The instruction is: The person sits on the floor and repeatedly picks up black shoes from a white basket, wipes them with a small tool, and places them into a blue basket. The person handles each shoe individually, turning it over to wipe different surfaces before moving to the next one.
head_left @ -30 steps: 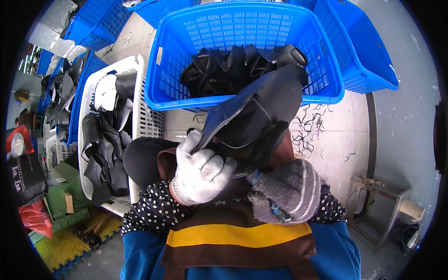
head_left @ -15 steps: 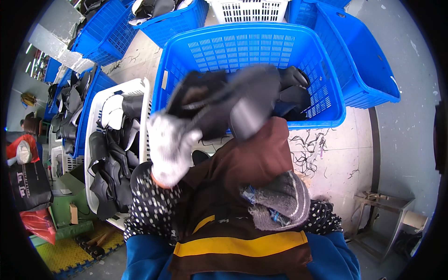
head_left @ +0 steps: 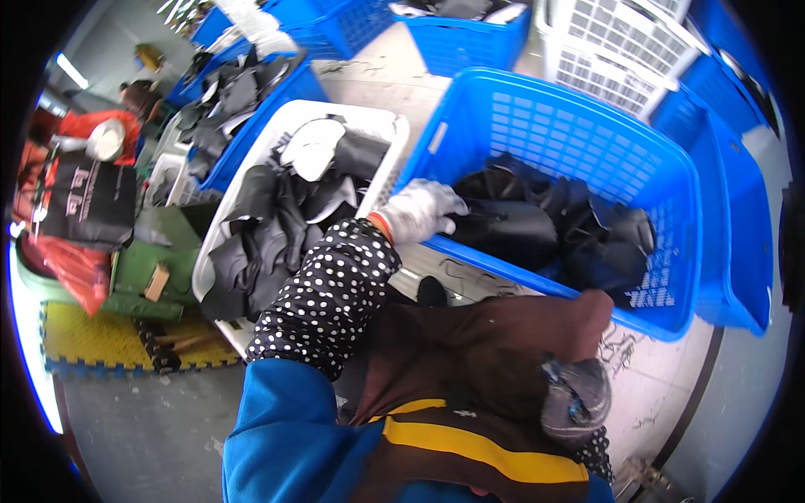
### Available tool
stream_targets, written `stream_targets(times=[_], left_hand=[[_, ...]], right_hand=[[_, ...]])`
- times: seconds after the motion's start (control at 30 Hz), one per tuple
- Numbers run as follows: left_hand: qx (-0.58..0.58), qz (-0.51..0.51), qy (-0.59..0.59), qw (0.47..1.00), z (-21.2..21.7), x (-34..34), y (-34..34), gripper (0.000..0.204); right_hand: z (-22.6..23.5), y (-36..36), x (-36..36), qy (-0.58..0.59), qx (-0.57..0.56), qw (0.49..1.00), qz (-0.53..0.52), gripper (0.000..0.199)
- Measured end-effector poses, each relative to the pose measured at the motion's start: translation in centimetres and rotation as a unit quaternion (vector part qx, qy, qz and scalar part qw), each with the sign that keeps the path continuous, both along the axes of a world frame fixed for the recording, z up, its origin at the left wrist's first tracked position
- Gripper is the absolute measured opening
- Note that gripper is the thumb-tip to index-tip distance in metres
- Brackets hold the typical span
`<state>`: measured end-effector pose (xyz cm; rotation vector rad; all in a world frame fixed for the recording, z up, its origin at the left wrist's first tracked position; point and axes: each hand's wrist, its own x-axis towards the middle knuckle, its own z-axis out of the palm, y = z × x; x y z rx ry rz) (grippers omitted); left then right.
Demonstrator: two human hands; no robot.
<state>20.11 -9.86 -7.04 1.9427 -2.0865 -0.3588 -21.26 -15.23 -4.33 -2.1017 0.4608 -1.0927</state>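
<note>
My left hand (head_left: 422,211), in a white glove with an orange cuff, is over the near left rim of a blue basket (head_left: 570,96). Its fingers are apart and hold nothing that I can see. Close to the fingertips, a dark leather-like piece (head_left: 507,228) lies in the basket among several other black pieces (head_left: 608,260). My right hand (head_left: 577,401), wearing a grey knit glove with blue bits on it, rests low against my brown apron (head_left: 495,344). How its fingers are set does not show.
Left of the blue basket stands a white basket (head_left: 401,134) with black pieces and one white piece. More blue crates (head_left: 465,46) and stacked white crates (head_left: 616,50) are farther off. Another blue crate (head_left: 746,251) stands right. Dark scraps (head_left: 620,348) litter the floor.
The black pieces my left hand was swinging over the blue basket have been let go into it. The view has turned left, and my right hand has shifted lower right in the picture.
</note>
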Motion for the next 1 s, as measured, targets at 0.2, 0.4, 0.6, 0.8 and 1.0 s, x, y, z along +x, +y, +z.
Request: stream_targets(times=[0.2, 0.4, 0.6, 0.8, 1.0], left_hand=[[-0.041, 0.51, 0.204, 0.835, -2.1, 14.1, 13.5, 0.038], [0.312, 0.475, 0.052, 0.821, -11.0, 13.3, 24.6, 0.053], [0.485, 0.428, -0.015, 0.763, -14.3, 10.4, 27.4, 0.057], [0.384, 0.41, 0.1, 0.821, -11.9, 8.7, 31.0, 0.074], [0.362, 0.367, 0.152, 0.843, -6.7, 6.3, 35.3, 0.101]], right_hand=[[-1.1, -0.4, 2.9, 0.01, 0.015, 1.0, -0.019, 0.034], [-1.5, 0.2, 4.9, 0.026, 0.019, 0.999, -0.013, 0.034], [-1.7, 0.6, 6.7, 0.033, 0.022, 0.999, -0.002, 0.034], [-1.7, 0.9, 6.8, 0.039, 0.022, 0.999, 0.003, 0.034], [-1.4, 2.2, 5.2, 0.041, 0.021, 0.999, 0.019, 0.034]])
